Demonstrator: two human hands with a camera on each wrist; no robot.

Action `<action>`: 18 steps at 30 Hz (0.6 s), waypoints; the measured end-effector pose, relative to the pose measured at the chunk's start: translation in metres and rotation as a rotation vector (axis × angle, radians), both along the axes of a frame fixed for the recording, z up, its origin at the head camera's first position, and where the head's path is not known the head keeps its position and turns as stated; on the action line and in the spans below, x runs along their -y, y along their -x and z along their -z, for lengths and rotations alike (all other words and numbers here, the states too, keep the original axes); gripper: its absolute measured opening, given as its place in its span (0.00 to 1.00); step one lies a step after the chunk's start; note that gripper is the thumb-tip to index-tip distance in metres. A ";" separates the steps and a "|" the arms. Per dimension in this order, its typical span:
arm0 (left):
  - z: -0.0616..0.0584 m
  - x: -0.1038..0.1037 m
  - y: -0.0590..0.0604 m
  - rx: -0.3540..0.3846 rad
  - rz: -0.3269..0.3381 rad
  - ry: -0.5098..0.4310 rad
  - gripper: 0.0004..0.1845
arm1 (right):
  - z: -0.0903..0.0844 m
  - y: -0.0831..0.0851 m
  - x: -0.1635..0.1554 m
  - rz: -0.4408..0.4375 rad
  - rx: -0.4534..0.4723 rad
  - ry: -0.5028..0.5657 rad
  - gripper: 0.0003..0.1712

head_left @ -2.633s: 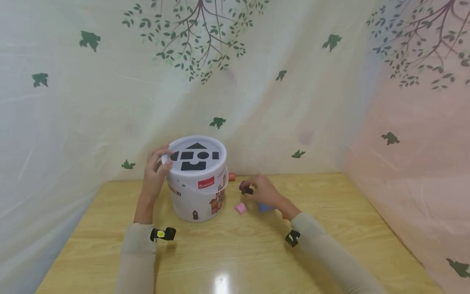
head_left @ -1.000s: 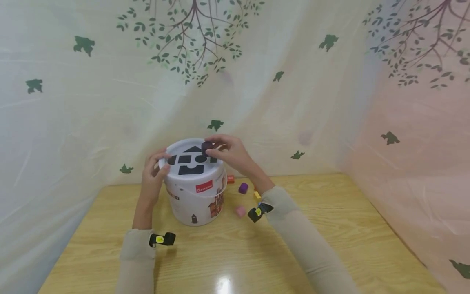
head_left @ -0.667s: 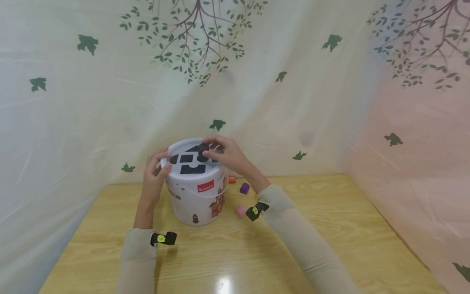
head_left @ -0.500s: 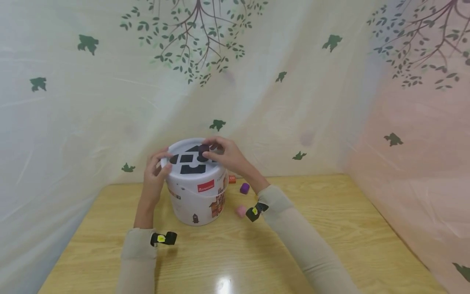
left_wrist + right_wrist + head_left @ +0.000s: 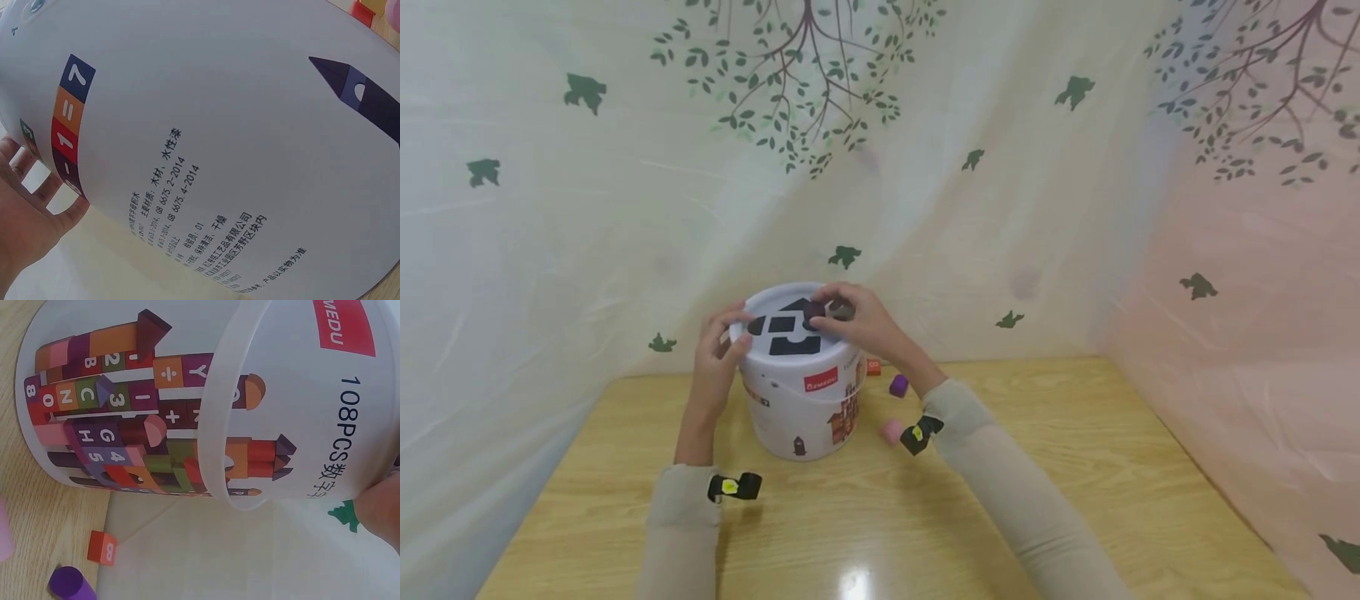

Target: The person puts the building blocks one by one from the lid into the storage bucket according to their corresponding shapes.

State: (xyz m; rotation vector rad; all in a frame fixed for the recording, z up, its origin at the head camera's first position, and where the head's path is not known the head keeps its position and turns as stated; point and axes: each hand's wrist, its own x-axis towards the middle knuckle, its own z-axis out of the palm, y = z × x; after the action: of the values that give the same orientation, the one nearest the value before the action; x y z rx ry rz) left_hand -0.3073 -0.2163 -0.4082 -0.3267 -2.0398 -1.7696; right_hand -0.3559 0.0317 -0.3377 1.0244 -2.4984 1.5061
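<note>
At the desk's (image 5: 1075,467) centre stands a white shape-sorter bucket (image 5: 801,400) with a slotted lid (image 5: 790,329). Left hand (image 5: 718,354) at 9 o'clock of the lid: grip curled round the rim, fingers (image 5: 37,187) against the bucket wall. Right hand (image 5: 861,321) at 3 o'clock on the lid: grip pinched on a dark block (image 5: 841,312) just beside the cut-outs. At 4 o'clock of the bucket lie a purple cylinder (image 5: 898,385), pink block (image 5: 891,430) and red cube (image 5: 101,547).
</note>
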 end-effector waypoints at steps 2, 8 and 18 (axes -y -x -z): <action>0.001 -0.001 0.000 -0.003 0.008 -0.007 0.19 | 0.001 0.000 0.000 0.006 0.001 -0.004 0.22; 0.002 -0.002 0.000 -0.006 0.011 -0.017 0.20 | 0.001 -0.003 0.000 0.029 0.005 -0.003 0.23; 0.000 -0.002 -0.001 -0.001 0.003 -0.007 0.20 | 0.000 -0.003 0.001 0.048 0.014 -0.001 0.24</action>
State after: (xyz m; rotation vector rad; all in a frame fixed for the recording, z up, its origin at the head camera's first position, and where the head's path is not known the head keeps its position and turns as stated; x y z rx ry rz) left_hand -0.3061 -0.2148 -0.4082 -0.3284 -2.0336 -1.7776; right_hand -0.3527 0.0307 -0.3382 0.9496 -2.5151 1.5040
